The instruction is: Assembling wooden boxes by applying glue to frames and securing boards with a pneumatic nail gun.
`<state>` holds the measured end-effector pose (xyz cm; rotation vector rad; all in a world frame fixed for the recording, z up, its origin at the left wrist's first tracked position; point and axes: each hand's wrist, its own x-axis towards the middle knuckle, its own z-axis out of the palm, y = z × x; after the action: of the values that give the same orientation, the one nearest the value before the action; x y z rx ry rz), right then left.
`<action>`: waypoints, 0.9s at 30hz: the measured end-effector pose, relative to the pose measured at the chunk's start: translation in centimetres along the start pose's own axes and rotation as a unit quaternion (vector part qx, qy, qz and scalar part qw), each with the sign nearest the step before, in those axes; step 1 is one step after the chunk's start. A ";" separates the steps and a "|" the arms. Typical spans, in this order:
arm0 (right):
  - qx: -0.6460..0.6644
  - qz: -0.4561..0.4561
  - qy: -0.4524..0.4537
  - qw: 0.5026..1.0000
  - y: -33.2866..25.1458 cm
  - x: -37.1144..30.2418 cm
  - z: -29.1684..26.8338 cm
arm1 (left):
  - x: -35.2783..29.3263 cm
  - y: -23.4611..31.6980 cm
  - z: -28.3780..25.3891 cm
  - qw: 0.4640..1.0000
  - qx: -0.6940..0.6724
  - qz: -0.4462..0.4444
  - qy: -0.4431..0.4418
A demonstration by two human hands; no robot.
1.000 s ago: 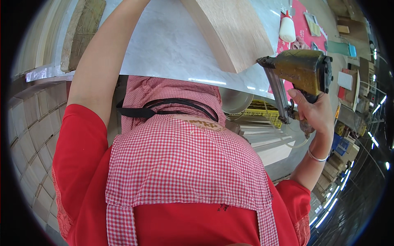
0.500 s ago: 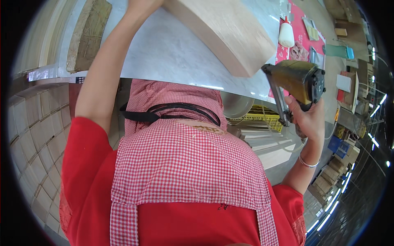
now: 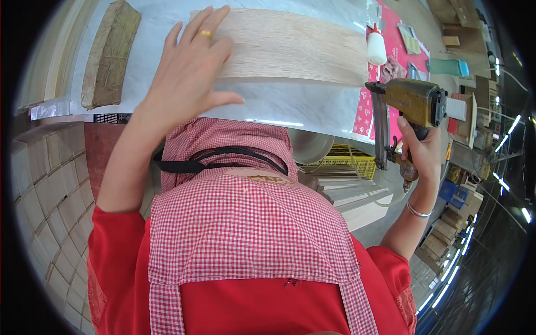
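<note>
While the broad, pale grey workbench top carries everything, its near edge curves across the view just beyond my chest, which is covered by a red-and-white checked apron over a red shirt.

On that bench lies the long, light-coloured wooden board, flat on its wide face. Its long axis runs left to right, roughly along the bench edge, with the far end pointing toward the red patterned mat on my right. Laid flat this way, it presents a wide face to whatever is pressed onto it.

My left hand rests on the board's left end, fingers spread wide and flat, gripping nothing; I judge that the open palm pins the board so that it cannot slide.

My right hand is wrapped closed around the handle of the worn, yellow-brown pneumatic nail gun. The tool hangs off the bench edge, just beside the board's right end but not touching it; its narrow magazine points downward and its body lies roughly level, so I judge it held ready rather than applied.

To the left, well apart from the board, a rough brownish block lies on the bench, long axis running away from me. A small white glue bottle stands near the board's right end.
</note>
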<state>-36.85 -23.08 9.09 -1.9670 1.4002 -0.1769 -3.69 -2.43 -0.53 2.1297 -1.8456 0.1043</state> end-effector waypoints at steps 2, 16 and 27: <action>0.023 -0.014 -0.001 1.000 -0.1 -0.2 0.2 | 1.1 -0.6 0.6 1.000 -0.009 0.011 0.005; 0.027 0.016 -0.015 0.999 0.4 -0.5 0.6 | 2.2 -2.2 1.9 0.999 -0.006 0.008 -0.044; 0.029 -0.030 -0.029 0.999 -2.9 -2.5 3.7 | 2.9 3.3 4.5 0.998 -0.053 -0.030 0.005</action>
<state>-33.81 -18.72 8.81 -1.9512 1.2862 -0.1848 -7.08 -6.85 -3.43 2.1059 -1.7416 0.0034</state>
